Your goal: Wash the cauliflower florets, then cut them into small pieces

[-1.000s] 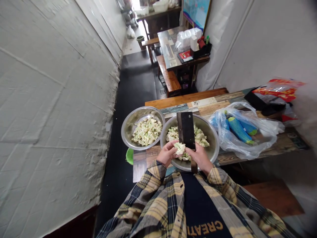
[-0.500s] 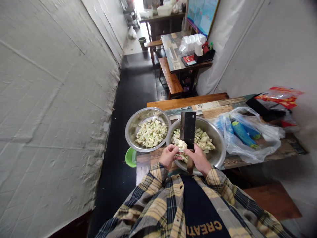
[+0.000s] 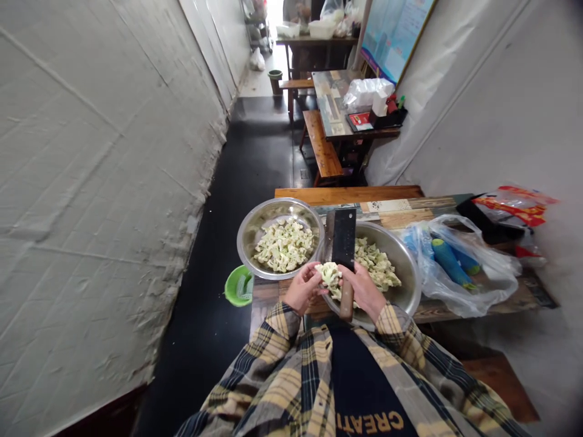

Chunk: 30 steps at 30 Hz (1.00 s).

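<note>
My left hand [image 3: 301, 289] is closed on a cauliflower floret [image 3: 330, 275], held by its left side. My right hand [image 3: 363, 287] grips a cleaver [image 3: 344, 237] near where the wooden handle joins the dark blade; the blade points away from me. The right thumb touches the floret from the other side. Both hands are over the near left rim of a steel bowl [image 3: 409, 285] that holds cauliflower pieces [image 3: 377, 267]. To its left stands a second steel bowl [image 3: 248, 233] with a heap of cut cauliflower [image 3: 285, 244].
A plastic bag [image 3: 489, 291] with blue-wrapped produce [image 3: 449, 264] lies right of the bowls on the patchwork table [image 3: 407, 216]. A green bucket [image 3: 237, 286] stands low at the left. Beyond are a bench [image 3: 323, 145], another table [image 3: 337, 124] and a wall on each side.
The view has shifted slightly. The hands have moved a little left with the floret and cleaver, and the floret now shows its cut, branching side.
</note>
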Available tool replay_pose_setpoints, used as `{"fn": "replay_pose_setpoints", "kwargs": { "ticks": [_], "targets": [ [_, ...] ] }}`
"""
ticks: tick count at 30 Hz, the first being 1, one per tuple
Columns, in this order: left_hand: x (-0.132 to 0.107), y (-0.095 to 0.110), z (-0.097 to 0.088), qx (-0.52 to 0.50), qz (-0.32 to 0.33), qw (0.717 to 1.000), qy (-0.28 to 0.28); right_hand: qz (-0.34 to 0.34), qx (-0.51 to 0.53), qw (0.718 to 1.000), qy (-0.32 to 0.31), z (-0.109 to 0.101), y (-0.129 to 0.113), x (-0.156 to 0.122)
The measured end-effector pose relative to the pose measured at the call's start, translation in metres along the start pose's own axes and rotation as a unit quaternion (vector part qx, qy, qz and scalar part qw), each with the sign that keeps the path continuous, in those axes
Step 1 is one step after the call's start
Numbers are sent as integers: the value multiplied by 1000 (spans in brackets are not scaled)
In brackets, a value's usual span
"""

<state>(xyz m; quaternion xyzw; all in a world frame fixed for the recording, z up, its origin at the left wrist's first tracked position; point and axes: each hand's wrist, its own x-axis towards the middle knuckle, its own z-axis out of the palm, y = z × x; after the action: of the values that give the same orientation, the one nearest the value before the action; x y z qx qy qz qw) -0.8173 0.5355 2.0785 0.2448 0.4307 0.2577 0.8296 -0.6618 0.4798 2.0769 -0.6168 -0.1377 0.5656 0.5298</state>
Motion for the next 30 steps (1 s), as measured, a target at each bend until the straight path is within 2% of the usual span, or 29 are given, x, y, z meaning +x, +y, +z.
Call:
{"fn": "replay_pose_setpoints", "kwargs": {
  "ticks": [5,7,9,12,16,20,23,25,30],
  "targets": [
    [-1,2,-13,-58,-42,993,-90,-16,-48,999,4,18,1,9],
    [-1,3,-17,-76,-53,990,-104,-35,-92,995,17,22,-1,11],
    [0,5,-22,-89,-44,992,-83,-54,-149,987,32,23,-4,11],
    [5,8,-30,-103,3,994,-25,-95,-244,963,59,18,-10,3],
    [16,17,-45,-96,72,992,40,-211,-365,904,69,9,-15,-18],
    [27,26,-53,-67,114,990,44,-298,-416,859,-22,7,-14,-34],
    [32,28,-54,-51,133,989,40,-331,-437,833,-77,8,-11,-38],
    [32,28,-53,-41,122,991,44,-323,-435,837,-69,10,-8,-37],
    [31,25,-50,-48,94,994,42,-258,-408,876,6,15,-6,-30]
  ]
}}
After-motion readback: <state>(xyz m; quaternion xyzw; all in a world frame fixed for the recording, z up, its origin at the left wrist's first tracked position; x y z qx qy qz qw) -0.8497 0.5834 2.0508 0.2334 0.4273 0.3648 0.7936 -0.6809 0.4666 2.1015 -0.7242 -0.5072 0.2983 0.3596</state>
